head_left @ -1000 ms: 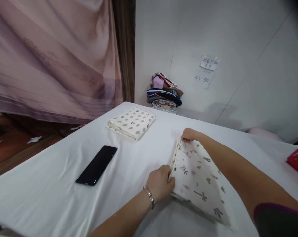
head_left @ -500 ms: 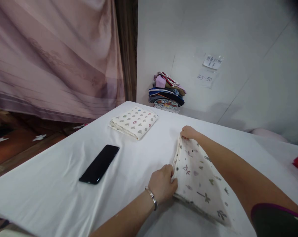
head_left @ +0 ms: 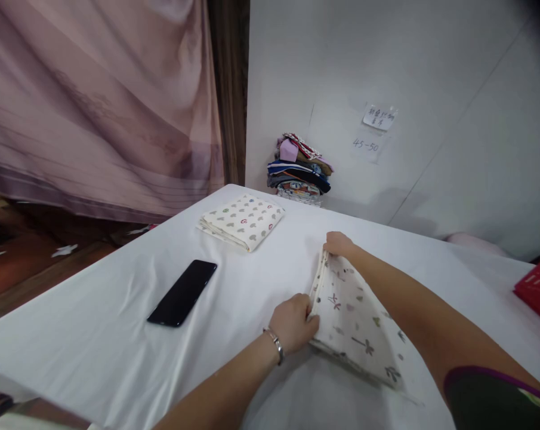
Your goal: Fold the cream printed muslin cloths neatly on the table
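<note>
Cloth [head_left: 348,319] lies right of left hand [head_left: 293,324], which grips its left edge's near end. Right hand [head_left: 339,243] pinches the far end; edge runs near to far.

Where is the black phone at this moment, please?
In the head view, the black phone lies on the white-covered table, to the left of the left hand and nearer the camera than the folded cloth lying flat.
</note>
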A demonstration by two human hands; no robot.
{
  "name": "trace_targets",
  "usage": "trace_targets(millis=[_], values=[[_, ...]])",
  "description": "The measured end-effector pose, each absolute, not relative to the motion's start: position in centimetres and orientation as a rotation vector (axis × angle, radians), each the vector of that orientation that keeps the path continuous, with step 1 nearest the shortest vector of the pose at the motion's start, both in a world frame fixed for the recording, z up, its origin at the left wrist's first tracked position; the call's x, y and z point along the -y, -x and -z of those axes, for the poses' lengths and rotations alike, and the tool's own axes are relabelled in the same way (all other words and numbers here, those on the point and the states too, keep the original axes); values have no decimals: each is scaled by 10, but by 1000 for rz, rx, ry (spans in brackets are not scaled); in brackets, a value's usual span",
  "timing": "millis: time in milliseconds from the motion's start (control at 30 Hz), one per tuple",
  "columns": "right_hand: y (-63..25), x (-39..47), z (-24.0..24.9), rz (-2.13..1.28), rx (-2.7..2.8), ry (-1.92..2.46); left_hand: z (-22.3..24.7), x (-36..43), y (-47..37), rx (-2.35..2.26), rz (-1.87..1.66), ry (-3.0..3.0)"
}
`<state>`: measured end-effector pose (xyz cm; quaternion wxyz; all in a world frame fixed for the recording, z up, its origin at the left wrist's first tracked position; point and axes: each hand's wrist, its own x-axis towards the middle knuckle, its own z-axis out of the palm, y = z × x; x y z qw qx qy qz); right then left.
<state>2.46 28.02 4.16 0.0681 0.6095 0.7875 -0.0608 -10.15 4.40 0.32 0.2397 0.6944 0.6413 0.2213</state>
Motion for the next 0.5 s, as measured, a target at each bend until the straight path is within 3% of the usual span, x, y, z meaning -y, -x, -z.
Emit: trace_targets(millis=[267,500], values=[[-39,-248,-35,417,-2633,-1875,0,-48,104,-1804,-678,-1697],[-151,-182,-38,483,-2639,-2320,0,-51,106,-1797,-640,-1656]])
